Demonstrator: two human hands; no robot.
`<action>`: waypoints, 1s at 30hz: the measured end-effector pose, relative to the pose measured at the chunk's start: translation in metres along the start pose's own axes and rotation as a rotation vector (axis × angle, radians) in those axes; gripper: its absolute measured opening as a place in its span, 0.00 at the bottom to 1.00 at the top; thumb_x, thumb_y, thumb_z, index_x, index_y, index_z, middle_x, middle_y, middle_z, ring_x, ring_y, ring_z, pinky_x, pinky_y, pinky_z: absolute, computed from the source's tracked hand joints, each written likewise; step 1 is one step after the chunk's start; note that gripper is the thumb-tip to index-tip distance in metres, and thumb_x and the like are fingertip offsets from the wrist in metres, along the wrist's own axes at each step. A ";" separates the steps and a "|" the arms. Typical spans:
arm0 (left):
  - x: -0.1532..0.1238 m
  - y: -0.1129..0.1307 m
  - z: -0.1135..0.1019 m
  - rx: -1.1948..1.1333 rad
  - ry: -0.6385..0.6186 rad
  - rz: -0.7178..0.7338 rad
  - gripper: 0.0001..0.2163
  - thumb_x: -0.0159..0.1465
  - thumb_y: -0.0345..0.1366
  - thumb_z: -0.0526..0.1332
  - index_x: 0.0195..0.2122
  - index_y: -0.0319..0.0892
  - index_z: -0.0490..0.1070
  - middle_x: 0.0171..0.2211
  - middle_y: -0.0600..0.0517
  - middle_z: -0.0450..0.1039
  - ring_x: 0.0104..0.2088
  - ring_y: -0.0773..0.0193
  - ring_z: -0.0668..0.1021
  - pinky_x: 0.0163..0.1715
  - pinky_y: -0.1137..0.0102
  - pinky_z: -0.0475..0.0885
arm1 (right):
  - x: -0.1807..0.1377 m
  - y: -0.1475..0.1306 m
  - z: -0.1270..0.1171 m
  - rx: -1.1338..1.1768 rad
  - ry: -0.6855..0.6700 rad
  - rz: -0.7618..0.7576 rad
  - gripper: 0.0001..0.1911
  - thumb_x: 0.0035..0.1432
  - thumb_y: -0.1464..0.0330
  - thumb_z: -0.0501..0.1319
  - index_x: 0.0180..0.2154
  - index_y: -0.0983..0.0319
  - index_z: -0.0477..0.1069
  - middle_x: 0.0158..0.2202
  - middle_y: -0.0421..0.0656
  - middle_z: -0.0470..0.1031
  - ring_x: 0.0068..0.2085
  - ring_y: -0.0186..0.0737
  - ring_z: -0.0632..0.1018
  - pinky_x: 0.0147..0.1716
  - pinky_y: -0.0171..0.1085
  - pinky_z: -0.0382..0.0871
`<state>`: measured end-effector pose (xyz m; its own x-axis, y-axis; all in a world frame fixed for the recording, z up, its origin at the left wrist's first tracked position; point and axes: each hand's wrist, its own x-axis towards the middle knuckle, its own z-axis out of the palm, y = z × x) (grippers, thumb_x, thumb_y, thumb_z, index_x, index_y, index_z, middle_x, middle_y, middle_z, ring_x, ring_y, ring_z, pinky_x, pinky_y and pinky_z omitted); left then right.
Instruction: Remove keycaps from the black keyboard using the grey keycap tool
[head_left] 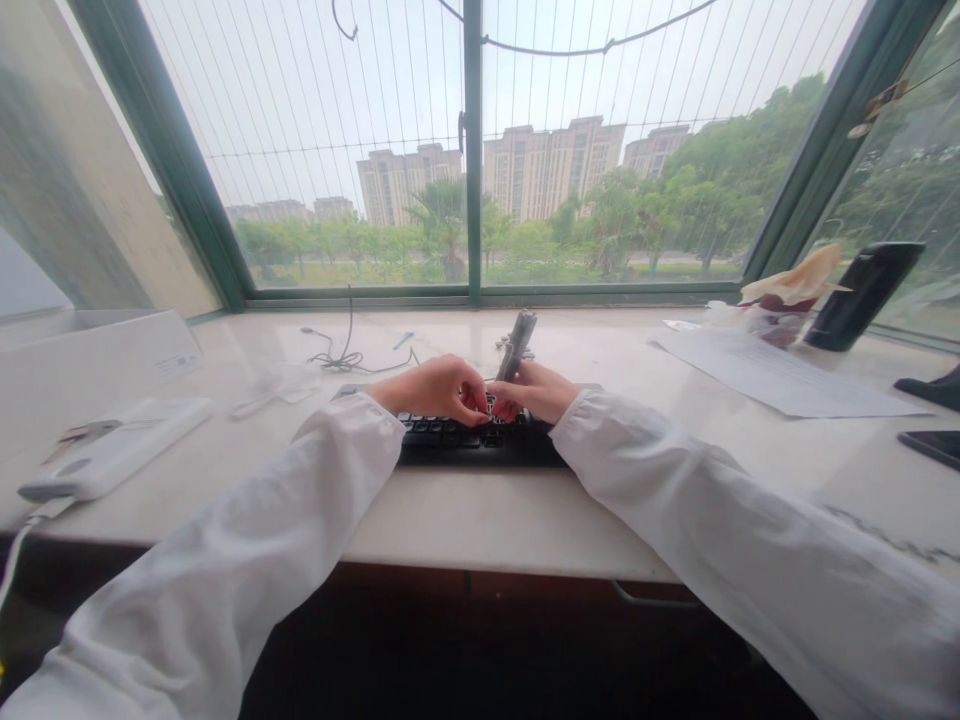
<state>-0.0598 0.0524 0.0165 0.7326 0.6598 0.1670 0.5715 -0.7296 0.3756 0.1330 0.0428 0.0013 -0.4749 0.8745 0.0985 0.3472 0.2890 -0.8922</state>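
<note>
A black keyboard [442,440] lies on the pale sill in front of me, partly covered by my hands. Over its middle, my left hand [442,388] is closed, thumb and fingertips brought together in a pinch; whatever is between them is too small to make out. My right hand [541,390] is wrapped round a dark grey, bar-shaped object [516,345] that tilts up and away from the keys. Its lower end is hidden by the fingers, so its kind is unclear. Several small pieces [504,342] lie just behind it.
A thin black cable [345,358] is coiled behind the keyboard. To the left sit a white power bank-like box [142,440] with a cord and a white carton [90,350]. Paper sheets [780,375], a crumpled wrapper [795,280] and a dark cylinder [862,295] are at right.
</note>
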 end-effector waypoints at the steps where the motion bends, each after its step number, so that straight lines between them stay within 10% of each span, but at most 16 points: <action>1: 0.000 -0.001 0.000 -0.004 0.000 0.005 0.08 0.52 0.38 0.66 0.29 0.38 0.78 0.23 0.54 0.76 0.24 0.71 0.74 0.24 0.78 0.64 | 0.000 0.000 0.000 -0.018 0.004 -0.004 0.08 0.58 0.67 0.61 0.29 0.63 0.68 0.20 0.39 0.73 0.24 0.34 0.77 0.27 0.32 0.73; 10: 0.001 -0.005 -0.001 -0.017 -0.014 0.047 0.10 0.54 0.40 0.66 0.29 0.38 0.76 0.23 0.54 0.74 0.24 0.71 0.73 0.23 0.78 0.64 | -0.006 -0.010 0.000 -0.565 0.112 -0.200 0.11 0.60 0.62 0.56 0.34 0.62 0.70 0.23 0.39 0.73 0.27 0.35 0.73 0.27 0.31 0.62; 30: 0.002 -0.008 -0.001 -0.097 -0.073 0.031 0.11 0.55 0.41 0.65 0.35 0.39 0.78 0.25 0.54 0.75 0.25 0.71 0.73 0.25 0.78 0.66 | -0.007 -0.009 0.012 -0.439 0.165 -0.094 0.17 0.62 0.59 0.50 0.33 0.60 0.73 0.23 0.41 0.73 0.27 0.38 0.72 0.29 0.34 0.62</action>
<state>-0.0629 0.0597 0.0146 0.7761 0.6201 0.1146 0.5124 -0.7261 0.4585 0.1238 0.0296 0.0031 -0.3980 0.8767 0.2701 0.6348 0.4758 -0.6089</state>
